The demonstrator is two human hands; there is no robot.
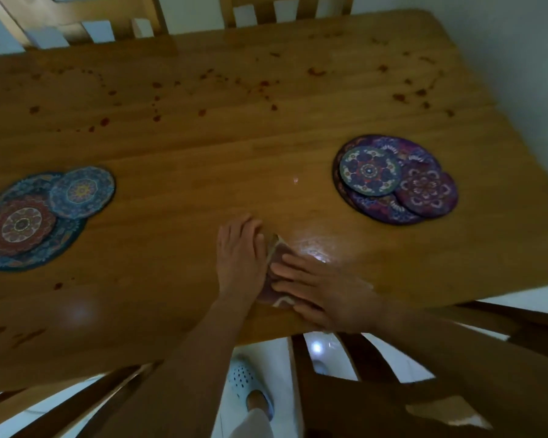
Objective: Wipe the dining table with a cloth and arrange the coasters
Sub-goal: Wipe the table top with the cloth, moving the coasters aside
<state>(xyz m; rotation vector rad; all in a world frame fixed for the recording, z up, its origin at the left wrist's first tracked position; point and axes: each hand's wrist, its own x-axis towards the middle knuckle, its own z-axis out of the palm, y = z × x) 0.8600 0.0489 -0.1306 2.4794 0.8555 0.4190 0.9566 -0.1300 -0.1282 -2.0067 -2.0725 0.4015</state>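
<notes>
From the head view, the left hand (239, 260) and right hand (326, 295) both lie flat on a small folded cloth (277, 251) near the desk's (266, 159) near edge. Their fingers (286, 269) are straight and released, pressing rather than grasping. One cluster of patterned coasters (29, 222) sits far left, and another cluster (393, 181) sits right. Red spots (155, 118) dot the far half.

Glossy smooth wooden table (203, 172), soft cloth (277, 257), matt patterned coasters (393, 178).
</notes>
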